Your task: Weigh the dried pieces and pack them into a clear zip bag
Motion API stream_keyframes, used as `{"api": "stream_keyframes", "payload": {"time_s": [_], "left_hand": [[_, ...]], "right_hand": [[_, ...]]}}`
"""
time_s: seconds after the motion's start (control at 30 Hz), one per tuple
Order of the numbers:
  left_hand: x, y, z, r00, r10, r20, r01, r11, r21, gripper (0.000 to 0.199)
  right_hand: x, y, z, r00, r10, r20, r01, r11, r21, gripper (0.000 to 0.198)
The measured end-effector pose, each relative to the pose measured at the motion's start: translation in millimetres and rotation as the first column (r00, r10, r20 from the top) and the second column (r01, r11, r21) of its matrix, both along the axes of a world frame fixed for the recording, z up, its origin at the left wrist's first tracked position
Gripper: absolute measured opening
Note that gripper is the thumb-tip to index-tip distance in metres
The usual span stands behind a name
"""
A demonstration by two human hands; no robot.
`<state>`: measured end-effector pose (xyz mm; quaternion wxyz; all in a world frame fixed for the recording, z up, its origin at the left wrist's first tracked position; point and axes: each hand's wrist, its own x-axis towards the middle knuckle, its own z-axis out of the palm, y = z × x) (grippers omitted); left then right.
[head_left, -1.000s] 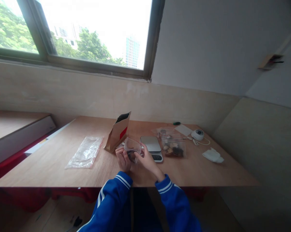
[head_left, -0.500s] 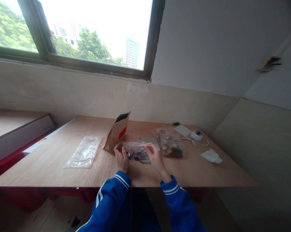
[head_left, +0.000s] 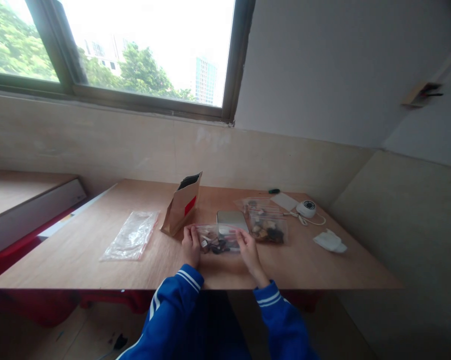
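Between my two hands is a clear zip bag with a reddish strip along its top and dark and light pieces inside. My left hand pinches its upper left corner. At the upper right end, my right hand grips the top edge between thumb and fingers. Just behind the bag lies a flat silver-topped scale-like plate, partly covered by it. A brown paper bag with a red patch stands open-topped beyond my left hand. Right of my right hand sits another zip bag holding brown and dark pieces.
An empty-looking clear zip bag lies flat at the left of the wooden table. To the right are a further clear bag, a white card, a white dome camera with its cable, a crumpled tissue and a green-handled tool.
My right hand has slid rightward along the zip bag's top, and my left hand has shifted slightly right. The bag's top edge is now lower and stretched wider.
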<state>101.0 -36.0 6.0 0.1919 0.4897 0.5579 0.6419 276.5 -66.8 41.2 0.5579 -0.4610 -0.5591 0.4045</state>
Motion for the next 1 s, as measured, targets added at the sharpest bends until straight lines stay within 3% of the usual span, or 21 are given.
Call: {"api": "stream_keyframes", "payload": {"time_s": [0.23,0.4,0.53,0.7,1.0], "left_hand": [[0,-2,3.3,0.991,-0.069,-0.112,0.065,0.997,-0.037,0.027],[2,-4,2.0,0.938,-0.293,-0.184,0.283,0.956,-0.075,0.027],[3,-6,3.5,0.864,-0.459,-0.207,0.438,0.888,-0.138,0.028],[3,-6,6.5,0.85,-0.486,-0.204,0.463,0.873,-0.152,0.027],[2,-6,3.8,0.817,-0.528,-0.233,0.501,0.849,-0.167,0.026]], "right_hand": [[11,-2,-18,0.986,-0.106,-0.128,0.095,0.992,-0.084,0.05],[28,-6,-28,0.957,-0.25,-0.144,0.237,0.966,-0.105,0.05],[42,-8,-38,0.954,-0.266,-0.141,0.249,0.96,-0.126,0.048],[44,-7,-43,0.951,-0.269,-0.151,0.251,0.96,-0.126,0.043],[42,-8,-43,0.908,-0.386,-0.164,0.376,0.922,-0.089,0.039]]}}
